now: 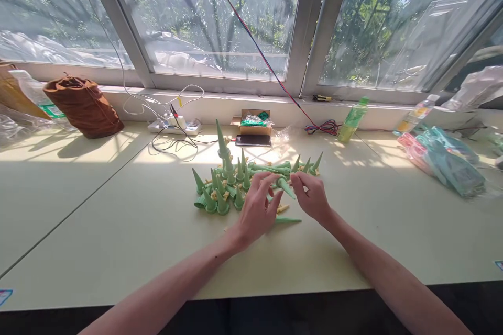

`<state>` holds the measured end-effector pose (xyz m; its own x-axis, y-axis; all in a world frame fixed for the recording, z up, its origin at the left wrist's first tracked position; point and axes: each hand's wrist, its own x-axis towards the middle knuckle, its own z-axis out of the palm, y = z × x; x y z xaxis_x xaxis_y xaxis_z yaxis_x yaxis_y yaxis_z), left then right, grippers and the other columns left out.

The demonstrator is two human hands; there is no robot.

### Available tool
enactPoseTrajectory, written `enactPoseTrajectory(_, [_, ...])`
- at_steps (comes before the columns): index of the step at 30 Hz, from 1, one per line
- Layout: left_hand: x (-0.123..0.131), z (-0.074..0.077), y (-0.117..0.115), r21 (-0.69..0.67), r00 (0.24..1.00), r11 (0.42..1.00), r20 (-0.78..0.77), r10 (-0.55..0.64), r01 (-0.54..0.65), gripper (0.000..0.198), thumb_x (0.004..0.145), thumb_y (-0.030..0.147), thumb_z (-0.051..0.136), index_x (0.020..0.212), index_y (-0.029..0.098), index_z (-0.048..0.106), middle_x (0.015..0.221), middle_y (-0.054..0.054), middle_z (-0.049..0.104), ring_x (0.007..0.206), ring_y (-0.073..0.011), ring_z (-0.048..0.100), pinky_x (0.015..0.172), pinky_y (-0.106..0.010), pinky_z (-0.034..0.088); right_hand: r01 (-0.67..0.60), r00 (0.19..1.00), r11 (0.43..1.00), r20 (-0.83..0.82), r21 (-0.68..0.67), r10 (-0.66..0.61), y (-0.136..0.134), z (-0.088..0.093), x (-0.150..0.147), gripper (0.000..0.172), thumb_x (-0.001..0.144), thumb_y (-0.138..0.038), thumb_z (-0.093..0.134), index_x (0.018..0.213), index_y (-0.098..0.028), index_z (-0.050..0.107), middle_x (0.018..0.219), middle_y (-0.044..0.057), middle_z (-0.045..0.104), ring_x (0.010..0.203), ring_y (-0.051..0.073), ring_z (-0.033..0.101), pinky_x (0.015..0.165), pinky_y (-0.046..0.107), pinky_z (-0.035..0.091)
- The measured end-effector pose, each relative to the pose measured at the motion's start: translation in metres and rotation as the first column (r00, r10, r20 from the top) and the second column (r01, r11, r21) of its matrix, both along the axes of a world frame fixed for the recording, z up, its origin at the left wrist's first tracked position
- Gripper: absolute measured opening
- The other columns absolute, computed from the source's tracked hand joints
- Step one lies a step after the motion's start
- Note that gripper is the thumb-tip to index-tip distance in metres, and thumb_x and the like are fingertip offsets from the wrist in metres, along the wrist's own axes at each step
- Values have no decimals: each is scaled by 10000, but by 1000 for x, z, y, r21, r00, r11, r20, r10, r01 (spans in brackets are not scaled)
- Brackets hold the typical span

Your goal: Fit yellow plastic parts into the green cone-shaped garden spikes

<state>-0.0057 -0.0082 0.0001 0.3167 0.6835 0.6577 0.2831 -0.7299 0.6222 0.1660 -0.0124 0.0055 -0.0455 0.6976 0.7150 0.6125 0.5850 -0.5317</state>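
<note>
Between my hands is a small green plastic cone [286, 188], tilted with its point down to the right. My left hand [257, 207] has its fingers and thumb curled around the wide end of that cone. My right hand [313, 197] is closed in a pinch just right of the cone; whatever its fingertips hold is hidden. Below the left fingers lies a longer green cone [287, 220], partly covered by the hand. Several green cones stand to the left, among them a tall stack [222, 146], with small yellow pieces [283, 209] scattered about.
Behind the cones are a small cardboard box [255, 126] and a dark phone [253, 140]. A power strip [175, 126] with cables, a brown bag [84, 107], a green bottle [352, 120] and plastic-wrapped packets [448, 159] stand or lie along the window side.
</note>
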Motion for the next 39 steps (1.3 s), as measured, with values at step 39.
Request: enactPoseTrajectory(39, [-1, 4, -2, -126, 998, 991, 52, 39, -32, 324, 1013, 348, 364, 865, 165, 586, 771, -19, 601, 655, -109, 551, 597, -228, 452, 35, 998, 999, -62, 29, -33, -4, 6, 0, 406, 1013, -314, 394, 621, -208, 402, 509, -31, 469, 460, 94, 414, 487, 231, 343])
